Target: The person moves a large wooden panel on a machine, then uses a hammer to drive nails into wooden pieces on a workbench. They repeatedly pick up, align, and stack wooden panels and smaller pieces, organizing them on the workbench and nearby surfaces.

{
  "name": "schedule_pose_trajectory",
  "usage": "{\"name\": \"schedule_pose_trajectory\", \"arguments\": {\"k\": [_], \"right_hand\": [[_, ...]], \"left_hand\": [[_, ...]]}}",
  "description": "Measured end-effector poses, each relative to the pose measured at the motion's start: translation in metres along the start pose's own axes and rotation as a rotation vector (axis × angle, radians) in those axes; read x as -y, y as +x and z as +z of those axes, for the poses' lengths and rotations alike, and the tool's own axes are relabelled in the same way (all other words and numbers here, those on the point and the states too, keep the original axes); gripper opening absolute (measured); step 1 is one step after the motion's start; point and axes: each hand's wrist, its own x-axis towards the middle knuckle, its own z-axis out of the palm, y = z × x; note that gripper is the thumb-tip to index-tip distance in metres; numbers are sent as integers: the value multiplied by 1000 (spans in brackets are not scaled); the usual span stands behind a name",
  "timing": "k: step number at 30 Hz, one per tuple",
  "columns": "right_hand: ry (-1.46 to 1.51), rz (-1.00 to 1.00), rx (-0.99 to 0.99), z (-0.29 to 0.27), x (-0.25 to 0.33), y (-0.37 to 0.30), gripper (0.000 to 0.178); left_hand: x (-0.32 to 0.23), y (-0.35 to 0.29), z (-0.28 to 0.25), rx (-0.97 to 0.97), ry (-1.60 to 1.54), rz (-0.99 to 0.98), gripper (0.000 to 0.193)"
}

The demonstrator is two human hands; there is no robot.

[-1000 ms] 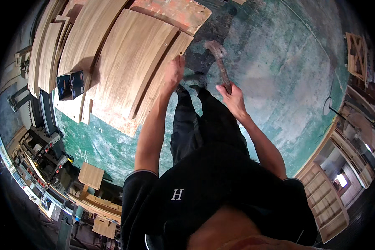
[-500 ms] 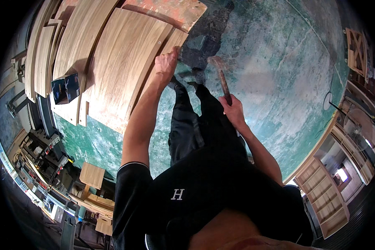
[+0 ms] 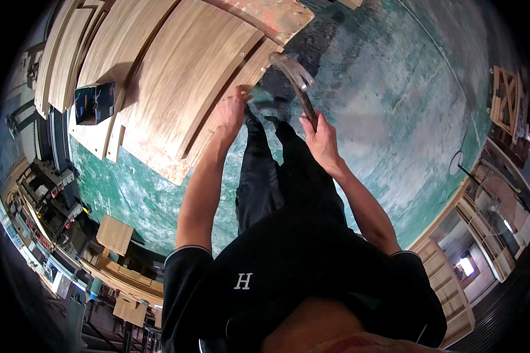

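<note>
My right hand (image 3: 324, 141) is closed round the dark handle of a claw hammer (image 3: 305, 100). Its metal head is up at the far end, beside the edge of the woodwork and over the green floor. My left hand (image 3: 229, 115) is at the near edge of a narrow wooden strip (image 3: 259, 66), fingers curled together; whatever they pinch is too small to make out. The strip lies along the right side of a wide pale wooden panel (image 3: 182, 70). Small round spots, perhaps holes or fittings, show on the strip and along the panel's edge.
The woodwork rests on a worn orange-painted board (image 3: 288, 20). A dark open box (image 3: 94, 104) stands on another panel (image 3: 123, 41) to the left. Machinery (image 3: 47, 188) lines the far left. A fan (image 3: 494, 200) and a shelf unit (image 3: 447, 282) are at the right.
The hammer has risen and moved left toward the woodwork, its claw now showing. My left hand has shifted back along the strip, away from its far end.
</note>
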Motion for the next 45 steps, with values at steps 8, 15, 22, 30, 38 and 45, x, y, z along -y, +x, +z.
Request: {"name": "schedule_pose_trajectory", "arguments": {"k": [8, 15, 22, 30, 38, 45], "right_hand": [[-203, 3, 117, 35, -19, 59, 30], [-163, -142, 51, 35, -53, 29, 30], [-126, -113, 45, 30, -21, 37, 39], [-388, -37, 151, 35, -61, 53, 43], [-103, -14, 246, 17, 14, 20, 33], [77, -142, 373, 41, 58, -3, 24]], "left_hand": [[0, -4, 0, 17, 97, -19, 33], [-2, -5, 5, -54, 98, -13, 30], [-3, -11, 4, -35, 98, -23, 27], [-1, 0, 7, -31, 15, -25, 28], [-10, -42, -21, 256, -2281, -542, 18], [-34, -110, -52, -16, -2520, -242, 3]]}}
